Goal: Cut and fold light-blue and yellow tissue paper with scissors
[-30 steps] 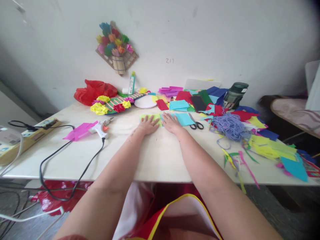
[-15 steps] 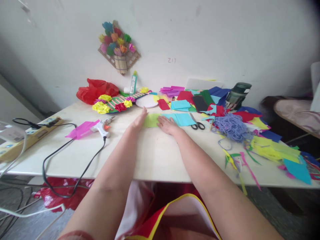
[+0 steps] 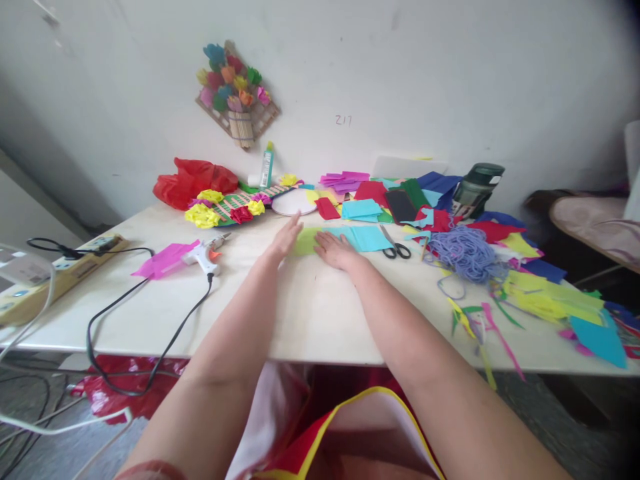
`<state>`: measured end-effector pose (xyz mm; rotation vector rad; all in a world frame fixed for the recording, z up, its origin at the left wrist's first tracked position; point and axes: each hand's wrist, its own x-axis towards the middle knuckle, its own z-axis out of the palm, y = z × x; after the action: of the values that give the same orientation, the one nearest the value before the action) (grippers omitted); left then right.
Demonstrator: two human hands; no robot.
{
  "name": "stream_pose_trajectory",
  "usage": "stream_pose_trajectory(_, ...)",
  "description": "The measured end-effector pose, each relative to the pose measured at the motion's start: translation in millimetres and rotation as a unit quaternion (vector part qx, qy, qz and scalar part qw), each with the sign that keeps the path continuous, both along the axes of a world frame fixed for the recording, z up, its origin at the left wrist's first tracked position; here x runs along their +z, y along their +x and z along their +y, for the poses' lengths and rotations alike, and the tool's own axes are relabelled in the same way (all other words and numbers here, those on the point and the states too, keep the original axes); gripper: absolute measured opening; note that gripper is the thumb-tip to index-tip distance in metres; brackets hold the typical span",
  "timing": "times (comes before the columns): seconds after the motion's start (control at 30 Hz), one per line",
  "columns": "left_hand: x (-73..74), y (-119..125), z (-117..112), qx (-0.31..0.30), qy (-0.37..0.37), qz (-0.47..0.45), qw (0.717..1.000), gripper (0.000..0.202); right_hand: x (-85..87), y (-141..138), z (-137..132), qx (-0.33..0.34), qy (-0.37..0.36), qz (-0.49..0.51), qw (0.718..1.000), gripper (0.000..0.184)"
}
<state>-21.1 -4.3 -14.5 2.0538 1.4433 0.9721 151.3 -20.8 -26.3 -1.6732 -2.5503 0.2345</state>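
Observation:
A light green paper sheet [image 3: 306, 241] lies flat on the white table [image 3: 310, 313]. My left hand [image 3: 285, 239] rests on its left edge, fingers stretched out and together, pointing away. My right hand [image 3: 334, 250] lies flat with spread fingers on the sheet's right part, beside a cyan paper sheet [image 3: 364, 238]. Neither hand holds anything. Black scissors [image 3: 394, 247] lie just right of the cyan sheet.
A glue gun [image 3: 203, 255] with black cord and a pink paper [image 3: 163, 260] lie to the left, a power strip [image 3: 55, 273] at the far left. Coloured paper scraps [image 3: 540, 293], lilac yarn [image 3: 463, 253], a dark flask [image 3: 475, 190] and paper flowers [image 3: 225, 210] crowd the back and right.
My left hand slid from flat on the green sheet to its left edge and forward. My right hand pulled back a little, uncovering more of the sheet.

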Motion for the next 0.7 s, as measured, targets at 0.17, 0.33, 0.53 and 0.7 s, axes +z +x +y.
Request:
stream_pose_trajectory(0.17, -7.3, 23.4, -13.1, -0.063, 0.003, 0.319, 0.946, 0.054, -0.4, -0.7, 0.7, -0.004, -0.01, -0.005, 1.0, 0.057)
stream_pose_trajectory(0.33, -4.8, 26.8, -22.1, -0.051, -0.009, 0.385, 0.921, 0.053, -0.8, -1.4, 1.7, -0.01, -0.014, -0.025, 1.0, 0.055)
stream_pose_trajectory(0.53, -4.9, 29.3, -19.2, -0.04, -0.012, 0.408, 0.912, 0.056, 0.3, 2.7, 2.2, -0.019, -0.019, -0.027, 0.999, 0.056)
stream_pose_trajectory(0.7, -9.5, 29.5, -14.5, -0.024, -0.024, 0.401, 0.916, 0.06, 3.0, 11.7, 2.4, -0.044, -0.027, -0.032, 0.998, 0.054)
